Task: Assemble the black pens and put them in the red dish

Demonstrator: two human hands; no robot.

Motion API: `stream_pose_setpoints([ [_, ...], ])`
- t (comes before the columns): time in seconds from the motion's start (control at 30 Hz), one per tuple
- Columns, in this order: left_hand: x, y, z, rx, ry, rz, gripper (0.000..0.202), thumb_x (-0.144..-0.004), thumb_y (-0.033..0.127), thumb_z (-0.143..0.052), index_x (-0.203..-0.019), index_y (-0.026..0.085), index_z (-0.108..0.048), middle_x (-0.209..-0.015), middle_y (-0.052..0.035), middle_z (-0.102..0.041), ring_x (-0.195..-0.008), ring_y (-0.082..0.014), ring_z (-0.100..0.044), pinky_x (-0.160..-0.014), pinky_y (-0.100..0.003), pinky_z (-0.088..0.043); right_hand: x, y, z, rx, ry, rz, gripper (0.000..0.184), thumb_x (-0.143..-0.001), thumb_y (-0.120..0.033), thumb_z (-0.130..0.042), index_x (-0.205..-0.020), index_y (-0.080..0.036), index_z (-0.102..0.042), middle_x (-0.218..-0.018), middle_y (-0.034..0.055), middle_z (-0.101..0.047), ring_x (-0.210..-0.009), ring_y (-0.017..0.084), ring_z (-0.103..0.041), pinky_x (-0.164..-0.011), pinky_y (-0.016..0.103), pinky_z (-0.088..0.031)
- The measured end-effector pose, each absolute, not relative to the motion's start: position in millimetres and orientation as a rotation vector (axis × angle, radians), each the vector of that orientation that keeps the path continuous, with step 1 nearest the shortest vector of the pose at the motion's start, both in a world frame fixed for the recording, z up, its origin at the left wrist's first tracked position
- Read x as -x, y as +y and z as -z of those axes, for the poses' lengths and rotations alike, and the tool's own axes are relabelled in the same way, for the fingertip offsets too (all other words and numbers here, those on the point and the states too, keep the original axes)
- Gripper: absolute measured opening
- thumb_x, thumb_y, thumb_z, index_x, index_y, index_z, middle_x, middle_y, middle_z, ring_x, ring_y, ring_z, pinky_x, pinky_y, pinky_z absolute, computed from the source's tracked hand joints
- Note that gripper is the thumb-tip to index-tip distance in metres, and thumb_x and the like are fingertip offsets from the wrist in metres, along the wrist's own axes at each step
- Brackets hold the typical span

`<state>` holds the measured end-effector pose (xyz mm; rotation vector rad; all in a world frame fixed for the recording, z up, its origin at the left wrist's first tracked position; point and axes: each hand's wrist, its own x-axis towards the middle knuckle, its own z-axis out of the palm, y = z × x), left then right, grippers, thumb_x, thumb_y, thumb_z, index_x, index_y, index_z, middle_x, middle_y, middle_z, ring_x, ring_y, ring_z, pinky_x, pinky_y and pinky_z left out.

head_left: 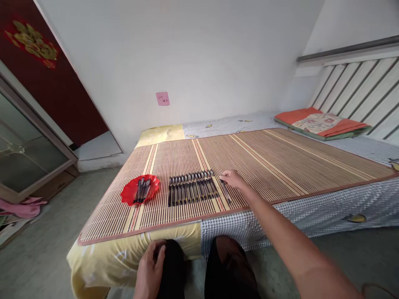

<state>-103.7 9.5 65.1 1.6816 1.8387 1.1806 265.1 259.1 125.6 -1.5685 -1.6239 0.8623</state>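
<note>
My right hand [230, 178] pinches the upper end of a dark pen [226, 193], which lies slanted on the bamboo mat [258, 166]. Just left of it is a side-by-side row of several similar pens [192, 189], clear-bodied with black ends. Farther left, a red scalloped plate [127, 193] bears several more pens [142, 189] in a loose bunch. My left hand [151, 265] rests on my knee in black cloth, its fingers loosely bent and thumb apart, with nothing in it.
Yellow and blue-checked bedding [233, 226] hangs over the bed's front edge. A folded orange and green quilt [322, 122] lies at the back right by a white slatted rail [364, 91]. A pink note [162, 99] is on the wall. A glass-panelled cabinet [28, 145] stands left.
</note>
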Motion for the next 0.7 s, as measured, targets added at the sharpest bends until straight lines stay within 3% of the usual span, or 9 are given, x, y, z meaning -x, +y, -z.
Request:
stream_pose_setpoints([
  [0.2,97,12,-47,-2.056,1.824,-1.266,0.025,-0.099,0.042,-0.054,-0.095,0.025,-0.072,-0.089,-0.0042,-0.077,-0.084,-0.0240,-0.076,-0.077,-0.034,-0.064,-252,307,-98,1.745,-1.700,-0.756,0.032,-0.079,-0.031,-0.068,-0.051,-0.019,-0.056,-0.046,-0.0042,-0.052,-0.049,0.012,-0.050,-0.054,0.024,-0.036],
  [0.37,59,33,-70,-2.255,1.528,-1.181,0.016,-0.101,0.025,-0.054,-0.106,0.025,-0.069,-0.097,-0.0050,-0.075,-0.091,-0.0219,-0.074,-0.083,-0.033,-0.063,-247,316,-78,1.792,-1.750,-0.653,0.032,-0.080,-0.030,-0.068,-0.051,-0.019,-0.059,-0.050,-0.0022,-0.055,-0.053,0.013,-0.052,-0.054,0.024,-0.035],
  [0.53,-3,62,-90,-2.376,1.210,-1.065,0.024,-0.098,0.012,-0.050,-0.110,0.023,-0.068,-0.106,-0.0092,-0.073,-0.099,-0.0240,-0.072,-0.091,-0.041,-0.062,-248,315,-71,1.798,-1.772,-0.607,0.020,-0.082,-0.032,-0.071,-0.069,-0.017,-0.074,-0.071,0.0048,-0.073,-0.071,0.018,-0.067,-0.062,0.024,-0.043],
  [0.7,-14,58,-88,-2.272,1.161,-1.046,0.025,-0.097,0.011,-0.053,-0.114,0.023,-0.068,-0.104,-0.0084,-0.074,-0.098,-0.0224,-0.072,-0.090,-0.038,-0.063,-247,300,-74,1.807,-1.783,-0.606,0.017,-0.085,-0.026,-0.071,-0.096,-0.017,-0.080,-0.098,0.0095,-0.080,-0.085,0.019,-0.072,-0.071,0.025,-0.049],
])
